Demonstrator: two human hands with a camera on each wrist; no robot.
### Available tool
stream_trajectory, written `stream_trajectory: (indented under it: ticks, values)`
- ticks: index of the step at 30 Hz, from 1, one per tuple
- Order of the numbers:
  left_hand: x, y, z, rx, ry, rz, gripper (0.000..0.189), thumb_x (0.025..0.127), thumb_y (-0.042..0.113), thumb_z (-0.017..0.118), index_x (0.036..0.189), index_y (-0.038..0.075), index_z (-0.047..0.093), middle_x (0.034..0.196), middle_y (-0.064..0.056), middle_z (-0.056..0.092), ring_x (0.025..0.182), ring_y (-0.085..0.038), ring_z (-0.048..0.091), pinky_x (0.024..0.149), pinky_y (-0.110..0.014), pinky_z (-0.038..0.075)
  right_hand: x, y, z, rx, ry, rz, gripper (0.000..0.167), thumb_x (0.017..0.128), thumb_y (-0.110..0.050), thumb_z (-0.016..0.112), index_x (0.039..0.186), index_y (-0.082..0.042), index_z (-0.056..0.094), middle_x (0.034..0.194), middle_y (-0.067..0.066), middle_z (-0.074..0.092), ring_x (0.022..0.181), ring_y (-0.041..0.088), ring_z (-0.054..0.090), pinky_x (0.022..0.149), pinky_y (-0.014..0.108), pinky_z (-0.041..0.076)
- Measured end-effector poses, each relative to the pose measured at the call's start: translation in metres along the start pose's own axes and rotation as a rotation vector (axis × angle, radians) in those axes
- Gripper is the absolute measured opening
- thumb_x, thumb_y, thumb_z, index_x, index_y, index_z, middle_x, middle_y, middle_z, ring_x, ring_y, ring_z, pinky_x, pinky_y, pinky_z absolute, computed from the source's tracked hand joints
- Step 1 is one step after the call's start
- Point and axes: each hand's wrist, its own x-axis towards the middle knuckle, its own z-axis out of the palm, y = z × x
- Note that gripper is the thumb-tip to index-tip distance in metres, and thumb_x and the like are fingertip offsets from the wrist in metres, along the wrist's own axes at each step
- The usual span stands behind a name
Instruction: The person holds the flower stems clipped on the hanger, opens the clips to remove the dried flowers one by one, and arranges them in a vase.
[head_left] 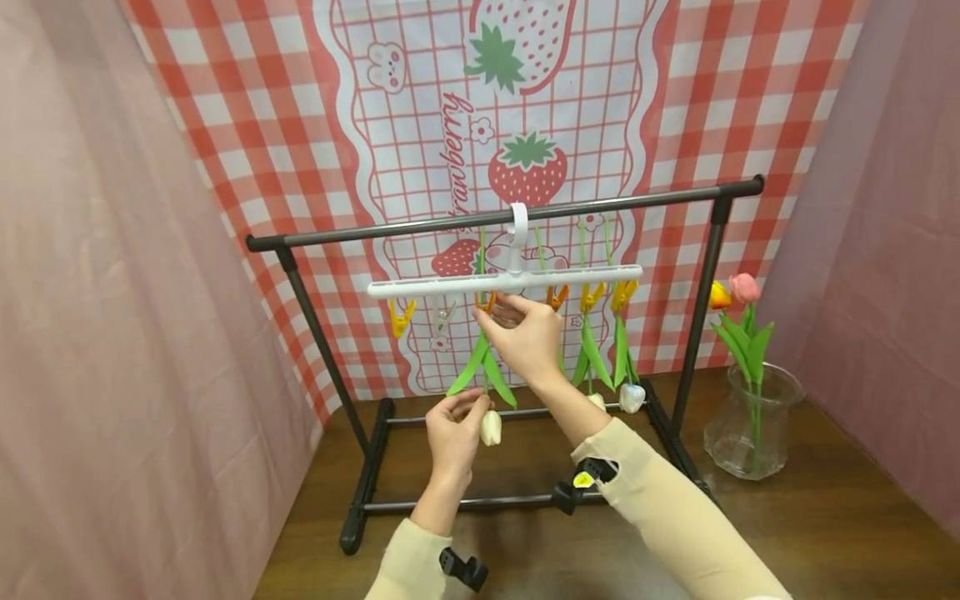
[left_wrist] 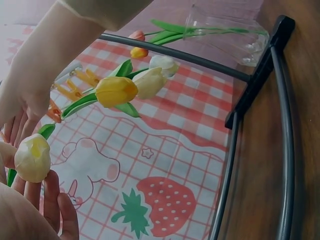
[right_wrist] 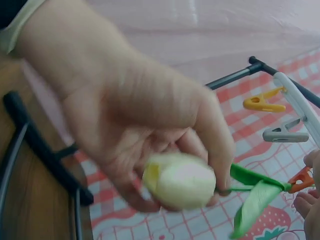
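Observation:
A white artificial tulip [head_left: 491, 427] hangs bloom down from an orange clip [right_wrist: 301, 180], its green leaves [head_left: 480, 367] spread above the bloom. My left hand [head_left: 453, 429] pinches the stem just above the bloom; the right wrist view shows this hand large and blurred. Higher up, my right hand [head_left: 528, 337] grips the orange clip under the white hanger [head_left: 450, 285], fingers partly covering it. To its right, a yellow tulip [left_wrist: 116, 91], a cream tulip [left_wrist: 149, 83] and a white-blue tulip [head_left: 632, 397] hang from more clips.
The hanger hooks over the top bar [head_left: 637, 201] of a black rack. A yellow clip [head_left: 402, 317] and a grey clip [head_left: 444, 316] hang without flowers at its left. At the right, a glass vase [head_left: 750, 446] holds a pink tulip [head_left: 745, 287] and a yellow-orange tulip [head_left: 719, 295].

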Motion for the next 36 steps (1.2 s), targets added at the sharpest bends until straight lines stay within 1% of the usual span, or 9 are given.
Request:
stream_trajectory:
  ticks: [5, 11, 15, 20, 24, 27, 31, 34, 36]
  values:
    - [-0.002, -0.001, 0.0, 0.002, -0.004, 0.024, 0.021, 0.089, 0.0, 0.075, 0.104, -0.015, 0.075, 0.083, -0.021, 0.079, 0.068, -0.005, 0.073, 0.062, -0.018, 0.056, -0.001, -0.002, 0.011, 0.063, 0.073, 0.069, 0.041, 0.085, -0.022, 0.091, 0.112, 0.005, 0.08, 0.099, 0.022, 0.081, 0.088, 0.033, 0.082, 0.078, 0.042, 0.066]
    - [-0.002, -0.002, -0.002, 0.001, -0.009, 0.032, 0.018, 0.089, 0.0, 0.077, 0.101, -0.012, 0.076, 0.081, -0.018, 0.08, 0.068, -0.005, 0.073, 0.062, -0.018, 0.057, -0.006, -0.001, 0.024, 0.074, 0.193, 0.076, 0.043, 0.082, -0.024, 0.094, 0.11, 0.005, 0.081, 0.104, 0.018, 0.073, 0.089, 0.032, 0.078, 0.079, 0.04, 0.065]
    - [-0.003, -0.002, -0.002, -0.001, -0.015, 0.027, 0.018, 0.088, 0.001, 0.077, 0.101, -0.011, 0.077, 0.082, -0.017, 0.08, 0.068, -0.005, 0.073, 0.063, -0.018, 0.057, -0.008, -0.003, 0.03, 0.1, 0.244, 0.092, 0.044, 0.083, -0.026, 0.093, 0.111, 0.006, 0.08, 0.103, 0.018, 0.072, 0.088, 0.032, 0.076, 0.079, 0.039, 0.065]
    - [-0.002, -0.002, -0.005, 0.011, -0.026, 0.04, 0.019, 0.089, 0.002, 0.078, 0.102, -0.011, 0.078, 0.083, -0.016, 0.081, 0.069, -0.004, 0.074, 0.064, -0.017, 0.057, -0.008, -0.007, 0.03, 0.074, 0.248, 0.084, 0.042, 0.084, -0.026, 0.092, 0.11, 0.005, 0.081, 0.1, 0.019, 0.074, 0.085, 0.032, 0.077, 0.073, 0.037, 0.065]
    - [-0.003, -0.003, -0.009, 0.02, -0.045, 0.041, 0.019, 0.09, 0.002, 0.078, 0.104, -0.01, 0.08, 0.087, -0.021, 0.081, 0.072, -0.003, 0.075, 0.067, -0.017, 0.057, -0.009, -0.008, 0.028, 0.067, 0.229, 0.072, 0.042, 0.084, -0.026, 0.092, 0.111, 0.005, 0.081, 0.098, 0.019, 0.074, 0.083, 0.033, 0.078, 0.07, 0.035, 0.065]
    - [-0.004, -0.004, -0.01, 0.017, -0.055, 0.026, 0.018, 0.091, 0.002, 0.078, 0.105, -0.01, 0.08, 0.09, -0.024, 0.08, 0.074, -0.003, 0.075, 0.068, -0.017, 0.058, -0.01, -0.007, 0.026, 0.059, 0.227, 0.071, 0.042, 0.084, -0.026, 0.092, 0.111, 0.004, 0.081, 0.096, 0.019, 0.074, 0.081, 0.032, 0.078, 0.068, 0.033, 0.064]
    - [-0.007, -0.006, -0.012, 0.019, -0.051, 0.019, 0.018, 0.091, 0.002, 0.079, 0.104, -0.01, 0.08, 0.091, -0.025, 0.08, 0.073, -0.004, 0.074, 0.067, -0.017, 0.057, -0.011, -0.008, 0.025, 0.057, 0.224, 0.065, 0.042, 0.084, -0.027, 0.092, 0.11, 0.004, 0.081, 0.096, 0.018, 0.076, 0.078, 0.031, 0.077, 0.065, 0.024, 0.061]
    - [-0.01, -0.008, -0.013, 0.038, -0.044, 0.032, 0.02, 0.09, 0.002, 0.079, 0.105, -0.011, 0.079, 0.091, -0.024, 0.08, 0.074, -0.002, 0.074, 0.068, -0.016, 0.057, -0.011, -0.009, 0.025, 0.07, 0.218, 0.053, 0.04, 0.085, -0.026, 0.092, 0.109, 0.004, 0.081, 0.095, 0.019, 0.076, 0.077, 0.032, 0.077, 0.062, 0.018, 0.056]
    - [-0.012, -0.011, -0.016, 0.048, -0.045, 0.038, 0.02, 0.091, 0.001, 0.078, 0.105, -0.013, 0.078, 0.091, -0.026, 0.08, 0.074, -0.002, 0.074, 0.067, -0.016, 0.057, -0.01, -0.01, 0.024, 0.073, 0.22, 0.044, 0.039, 0.085, -0.025, 0.092, 0.108, 0.004, 0.081, 0.094, 0.02, 0.077, 0.077, 0.032, 0.077, 0.062, 0.016, 0.055]
